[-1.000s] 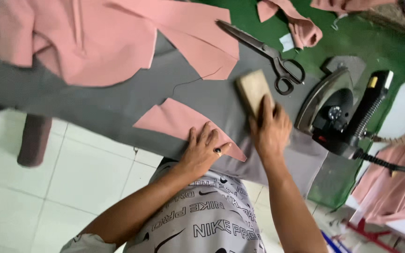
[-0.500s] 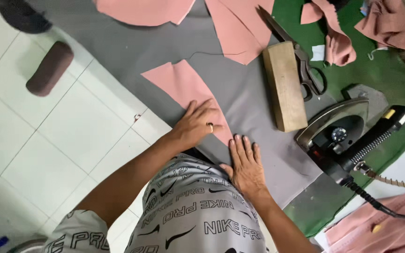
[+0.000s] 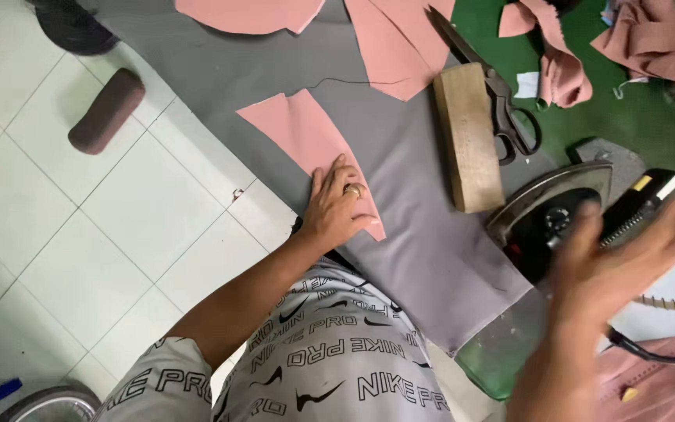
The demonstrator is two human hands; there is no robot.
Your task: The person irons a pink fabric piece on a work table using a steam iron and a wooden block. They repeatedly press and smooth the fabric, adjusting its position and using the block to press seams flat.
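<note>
Pink fabric piece [image 3: 306,141] flat under left hand [image 3: 339,209], fingers together; right hand [image 3: 626,258] blurred, fingers apart, near iron [image 3: 564,215].

The pink piece [image 3: 306,137] under the left hand [image 3: 336,207] is smooth, matt woven cloth, lying on a grey cover [image 3: 408,211] of matt, faintly sheened fabric. The block [image 3: 469,137] is bare, pale wood with a dull, unvarnished face. The iron [image 3: 556,211] near the blurred right hand [image 3: 626,258] has a brushed metal soleplate and glossy black plastic body. The scissors [image 3: 494,90] are dark, dull metal. Green felt-like cloth [image 3: 626,117] covers the worktop; the floor tiles [image 3: 56,234] are glossy white
</note>
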